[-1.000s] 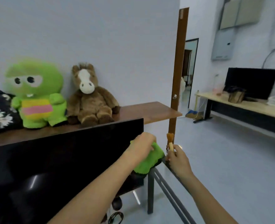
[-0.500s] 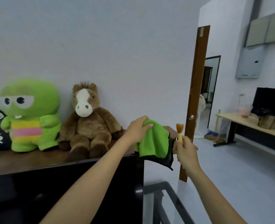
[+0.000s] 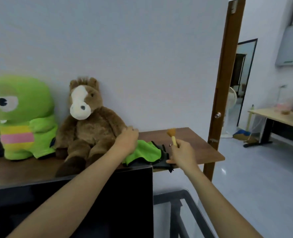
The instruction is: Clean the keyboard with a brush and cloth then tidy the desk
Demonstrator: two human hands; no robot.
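Note:
A green cloth with a dark edge (image 3: 144, 152) lies on the brown wooden shelf (image 3: 193, 143) beside the plush horse. My left hand (image 3: 127, 140) rests on the cloth's left part, fingers curled over it. My right hand (image 3: 181, 152) holds a small brush (image 3: 172, 135) with a pale handle and orange bristles, upright, just right of the cloth and above the shelf. The keyboard is out of view.
A brown plush horse (image 3: 85, 124) and a green plush frog (image 3: 20, 117) sit on the shelf against the wall. A black monitor (image 3: 108, 203) stands in front, below my arms. A brown door (image 3: 226, 83) edge stands right of the shelf; another desk (image 3: 278, 117) is far right.
Both hands rose from beside the monitor up to the shelf. The cloth, held in the air half a second ago, now lies on the shelf under my left hand.

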